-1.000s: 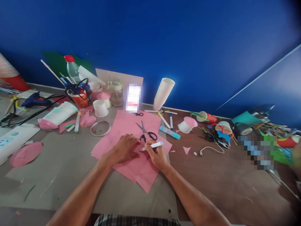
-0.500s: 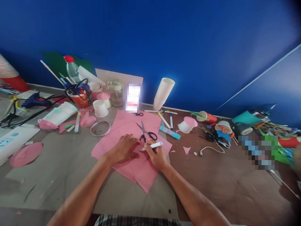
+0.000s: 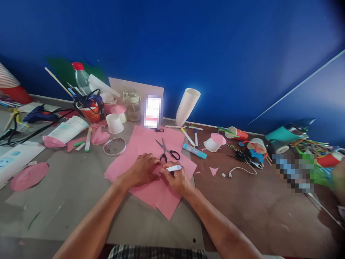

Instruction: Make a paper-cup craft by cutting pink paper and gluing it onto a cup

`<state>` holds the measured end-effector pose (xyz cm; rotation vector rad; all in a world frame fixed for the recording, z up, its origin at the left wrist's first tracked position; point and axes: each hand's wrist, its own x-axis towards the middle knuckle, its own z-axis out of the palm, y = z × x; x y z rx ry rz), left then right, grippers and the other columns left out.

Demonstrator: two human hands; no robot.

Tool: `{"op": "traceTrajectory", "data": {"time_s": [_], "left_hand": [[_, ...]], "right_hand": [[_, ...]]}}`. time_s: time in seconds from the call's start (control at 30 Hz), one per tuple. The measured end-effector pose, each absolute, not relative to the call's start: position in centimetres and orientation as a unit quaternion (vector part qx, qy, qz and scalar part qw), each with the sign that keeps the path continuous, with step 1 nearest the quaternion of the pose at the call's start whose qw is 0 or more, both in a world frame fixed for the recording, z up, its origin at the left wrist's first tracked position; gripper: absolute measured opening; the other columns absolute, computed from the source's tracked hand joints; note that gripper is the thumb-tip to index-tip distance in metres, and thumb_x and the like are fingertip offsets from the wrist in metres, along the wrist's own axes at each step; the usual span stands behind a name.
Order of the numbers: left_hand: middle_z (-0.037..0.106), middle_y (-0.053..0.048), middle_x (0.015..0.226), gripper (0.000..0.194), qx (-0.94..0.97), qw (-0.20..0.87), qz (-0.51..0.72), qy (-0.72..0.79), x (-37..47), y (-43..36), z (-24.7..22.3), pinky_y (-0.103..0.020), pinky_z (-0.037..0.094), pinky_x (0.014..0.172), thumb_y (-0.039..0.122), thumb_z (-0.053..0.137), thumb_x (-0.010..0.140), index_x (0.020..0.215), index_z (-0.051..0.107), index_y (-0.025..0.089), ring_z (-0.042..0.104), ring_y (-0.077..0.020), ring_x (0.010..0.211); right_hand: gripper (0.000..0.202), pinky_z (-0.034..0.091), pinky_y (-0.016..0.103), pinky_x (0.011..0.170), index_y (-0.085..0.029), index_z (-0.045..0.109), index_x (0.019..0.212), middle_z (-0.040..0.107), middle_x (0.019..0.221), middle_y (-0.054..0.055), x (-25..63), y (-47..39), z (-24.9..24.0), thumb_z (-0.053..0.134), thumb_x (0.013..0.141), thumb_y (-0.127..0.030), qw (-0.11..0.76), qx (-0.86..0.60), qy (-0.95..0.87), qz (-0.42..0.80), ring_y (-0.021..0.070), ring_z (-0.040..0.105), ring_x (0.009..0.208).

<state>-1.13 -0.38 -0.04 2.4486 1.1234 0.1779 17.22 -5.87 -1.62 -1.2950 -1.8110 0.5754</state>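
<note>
Pink paper sheets (image 3: pixel 167 207) lie overlapped on the table in front of me. My left hand (image 3: pixel 144 169) rests flat on the paper with its fingers stretched out. My right hand (image 3: pixel 176 180) grips a white marker (image 3: pixel 174 168), its writing end low at the paper and hidden by the fingers. Just beyond both hands, black-handled scissors (image 3: pixel 167 150) lie on the paper with their blades a little apart. A blue glue stick (image 3: pixel 194 151) sits at the paper's right edge. A roll of tape (image 3: pixel 114 147) lies to the left of the sheets.
A tilted stack of white cups (image 3: pixel 188 107) stands at the back by the blue wall. On the left are a power strip (image 3: pixel 16 158), a glue gun (image 3: pixel 40 114) and a glass jar (image 3: pixel 133 105). A teal flask (image 3: pixel 285 136) lies at the right, near cords and craft pieces.
My right hand has shifted slightly and tilted the marker, so its back end sits a little lower and further left. The left hand has stayed in place.
</note>
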Motion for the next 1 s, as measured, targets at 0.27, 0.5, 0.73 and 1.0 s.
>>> {"op": "traceTrajectory", "data": {"time_s": [0.27,0.5,0.73,1.0], "left_hand": [[0.06,-0.009,0.114,0.041,0.886,0.215,0.082,0.402,-1.2,-0.5,-0.4,-0.04,0.039,0.092,0.034,0.074,0.075,0.111,0.059,0.022,0.053,-0.0272,0.105],[0.058,-0.009,0.118,0.045,0.865,0.278,0.099,0.407,-1.6,0.0,-0.2,-0.044,0.039,0.1,0.031,0.072,0.074,0.115,0.058,0.022,0.051,-0.0282,0.113],[0.056,-0.009,0.123,0.043,0.758,0.435,0.261,0.41,-2.4,0.0,1.1,-0.034,0.047,0.095,0.027,0.05,0.086,0.129,0.049,0.024,0.055,-0.0192,0.109],[0.063,-0.007,0.098,0.035,0.649,0.558,0.352,0.378,-1.7,-0.2,1.3,-0.036,0.046,0.088,0.04,0.053,0.09,0.117,0.059,0.019,0.057,-0.0184,0.092]], "right_hand": [[0.014,0.044,0.033,0.073,-0.024,0.065,0.08,0.068,0.07,0.003,17.0,-5.8,-1.3,0.056,0.089,-0.029,0.403,-0.511,-0.723,0.231,0.0196,0.059,0.069],[0.029,0.037,0.029,0.057,-0.021,0.062,0.075,0.055,0.057,-0.001,18.3,-4.8,-1.2,0.06,0.086,-0.048,0.537,-0.503,-0.555,0.387,0.0143,0.048,0.055],[0.035,0.034,0.028,0.052,-0.02,0.062,0.071,0.045,0.052,-0.005,20.2,-3.6,-0.4,0.066,0.076,-0.055,0.689,-0.431,-0.328,0.482,0.0097,0.036,0.046],[0.029,0.04,0.028,0.057,-0.02,0.067,0.081,0.053,0.053,-0.003,19.2,-4.6,-0.2,0.069,0.075,-0.048,0.649,-0.39,-0.356,0.547,0.0133,0.048,0.053]]}}
